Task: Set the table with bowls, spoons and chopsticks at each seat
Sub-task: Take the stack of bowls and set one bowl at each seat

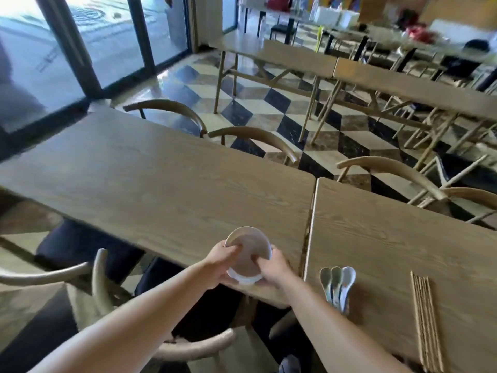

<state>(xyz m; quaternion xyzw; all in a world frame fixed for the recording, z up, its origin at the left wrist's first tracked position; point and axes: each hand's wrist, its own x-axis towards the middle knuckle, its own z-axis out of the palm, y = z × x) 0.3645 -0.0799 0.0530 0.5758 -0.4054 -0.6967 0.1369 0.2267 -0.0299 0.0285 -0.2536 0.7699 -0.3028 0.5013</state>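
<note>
We see the left hand (222, 261) curled on the left side of the stack of bowls (248, 244), with the thumb over the rim. The stack is at the near edge of the left table (134, 170), directly between both hands. The right hand (273, 267) grips the opposite side in the same way. Further right, on the second table (403, 232), lie the spoons (337, 282) and the chopsticks (426, 316), long axes pointing away from us, nearer to the right hand.

Bowl stack (248, 253) sat between left hand (222, 262) and right hand (273, 267); spoons (337, 284) just right of it, chopsticks (426, 319) farther right.
</note>
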